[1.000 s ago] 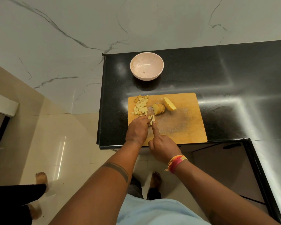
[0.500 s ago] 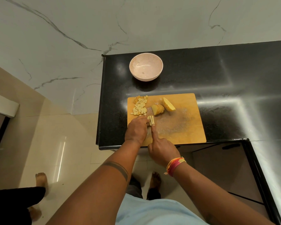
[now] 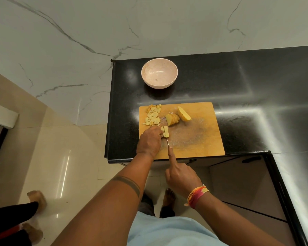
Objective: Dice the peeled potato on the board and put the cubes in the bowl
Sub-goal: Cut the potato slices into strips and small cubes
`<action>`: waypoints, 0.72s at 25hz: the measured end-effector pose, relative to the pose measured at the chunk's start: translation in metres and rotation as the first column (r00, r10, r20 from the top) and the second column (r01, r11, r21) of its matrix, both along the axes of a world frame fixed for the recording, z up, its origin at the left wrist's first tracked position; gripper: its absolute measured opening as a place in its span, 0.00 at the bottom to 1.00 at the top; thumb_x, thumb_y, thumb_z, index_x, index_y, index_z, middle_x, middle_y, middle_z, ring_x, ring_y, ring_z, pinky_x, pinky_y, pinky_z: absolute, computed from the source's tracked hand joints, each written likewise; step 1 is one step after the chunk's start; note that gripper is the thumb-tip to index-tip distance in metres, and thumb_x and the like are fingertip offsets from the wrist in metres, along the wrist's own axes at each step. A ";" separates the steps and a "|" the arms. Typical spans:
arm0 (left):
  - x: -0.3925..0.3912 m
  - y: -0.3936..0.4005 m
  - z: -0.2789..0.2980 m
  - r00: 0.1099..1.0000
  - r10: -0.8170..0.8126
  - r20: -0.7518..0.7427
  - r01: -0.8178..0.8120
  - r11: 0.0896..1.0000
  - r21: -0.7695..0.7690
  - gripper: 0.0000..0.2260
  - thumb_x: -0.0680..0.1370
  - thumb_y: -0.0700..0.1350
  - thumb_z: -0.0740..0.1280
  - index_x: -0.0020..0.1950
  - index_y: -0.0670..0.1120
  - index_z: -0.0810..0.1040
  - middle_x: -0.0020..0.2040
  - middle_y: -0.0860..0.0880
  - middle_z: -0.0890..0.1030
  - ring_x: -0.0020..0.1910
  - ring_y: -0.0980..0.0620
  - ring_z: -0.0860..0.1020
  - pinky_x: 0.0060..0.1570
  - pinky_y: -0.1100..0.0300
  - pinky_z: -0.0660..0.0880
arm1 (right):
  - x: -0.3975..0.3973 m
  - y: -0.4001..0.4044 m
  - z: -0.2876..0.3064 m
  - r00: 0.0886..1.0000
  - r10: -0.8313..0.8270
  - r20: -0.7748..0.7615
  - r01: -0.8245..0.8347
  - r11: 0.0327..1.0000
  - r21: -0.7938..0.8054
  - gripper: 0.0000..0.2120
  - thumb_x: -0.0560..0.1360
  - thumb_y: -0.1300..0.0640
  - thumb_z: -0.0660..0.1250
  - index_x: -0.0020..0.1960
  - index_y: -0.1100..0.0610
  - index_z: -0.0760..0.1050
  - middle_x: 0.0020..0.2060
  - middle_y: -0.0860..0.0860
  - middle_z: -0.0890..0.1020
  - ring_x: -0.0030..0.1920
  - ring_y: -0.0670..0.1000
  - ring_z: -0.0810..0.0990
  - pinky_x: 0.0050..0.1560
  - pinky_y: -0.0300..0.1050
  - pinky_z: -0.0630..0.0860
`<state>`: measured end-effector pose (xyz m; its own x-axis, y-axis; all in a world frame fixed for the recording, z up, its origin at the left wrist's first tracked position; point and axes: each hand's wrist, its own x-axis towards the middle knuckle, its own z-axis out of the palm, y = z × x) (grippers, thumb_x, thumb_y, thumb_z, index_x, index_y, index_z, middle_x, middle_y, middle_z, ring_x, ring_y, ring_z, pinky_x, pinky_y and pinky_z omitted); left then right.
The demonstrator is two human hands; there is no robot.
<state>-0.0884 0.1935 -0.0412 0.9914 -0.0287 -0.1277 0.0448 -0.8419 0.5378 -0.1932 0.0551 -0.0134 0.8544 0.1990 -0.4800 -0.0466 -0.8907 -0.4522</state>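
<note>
Pale yellow potato cubes (image 3: 153, 116) lie on an orange-tan wooden cutting board (image 3: 199, 137); speckled pink bowl (image 3: 159, 73); glossy black countertop (image 3: 256, 82); grey-veined white marble wall (image 3: 78, 32).

left hand (image 3: 149, 140): fingers curled down; right hand (image 3: 182, 176): forefinger extended

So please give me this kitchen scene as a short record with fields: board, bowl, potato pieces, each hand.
board: orange wooden cutting board on black counter
bowl: pale pink round bowl, holds no cubes
cubes: pile of pale potato cubes, board's far left
uncut: sliced potato piece, potato wedge
left hand: holds potato sticks
right hand: grips knife
</note>
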 end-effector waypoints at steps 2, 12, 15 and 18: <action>0.000 0.001 -0.001 1.000 0.001 0.002 -0.001 1.000 -0.007 0.08 0.82 0.42 0.66 0.57 0.44 0.84 0.59 0.48 0.81 0.57 0.49 0.80 0.58 0.55 0.76 | -0.003 -0.002 0.003 1.000 -0.022 0.010 0.021 1.000 0.018 0.37 0.80 0.53 0.54 0.83 0.49 0.37 0.31 0.50 0.78 0.28 0.52 0.75 0.29 0.47 0.71; 0.000 0.003 0.001 1.000 0.023 0.013 -0.023 0.999 0.030 0.08 0.82 0.45 0.66 0.57 0.47 0.83 0.56 0.49 0.82 0.52 0.48 0.80 0.51 0.54 0.79 | 0.049 0.016 -0.002 0.998 -0.041 0.054 0.037 0.997 0.074 0.34 0.81 0.52 0.53 0.83 0.52 0.41 0.34 0.54 0.78 0.32 0.53 0.77 0.34 0.48 0.74; 0.001 0.004 0.001 1.000 0.019 0.018 -0.019 0.999 0.026 0.08 0.82 0.45 0.66 0.57 0.46 0.83 0.56 0.48 0.82 0.51 0.48 0.80 0.51 0.53 0.79 | 0.056 0.018 -0.004 0.999 -0.032 0.043 0.029 0.998 0.055 0.34 0.82 0.52 0.52 0.83 0.52 0.41 0.35 0.55 0.78 0.32 0.54 0.76 0.33 0.48 0.73; 0.001 0.003 0.002 1.000 0.020 0.020 -0.021 1.000 0.019 0.08 0.82 0.44 0.66 0.57 0.45 0.83 0.56 0.48 0.82 0.52 0.47 0.81 0.52 0.52 0.80 | 0.058 0.019 -0.006 0.999 -0.013 0.048 0.012 1.000 0.026 0.33 0.83 0.52 0.52 0.83 0.52 0.39 0.34 0.54 0.77 0.31 0.53 0.75 0.31 0.47 0.70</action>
<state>-0.0875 0.1964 -0.0389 0.9941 -0.0061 -0.1083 0.0518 -0.8508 0.5229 -0.1350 0.0738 -0.0198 0.8788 0.2001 -0.4331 -0.0350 -0.8783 -0.4768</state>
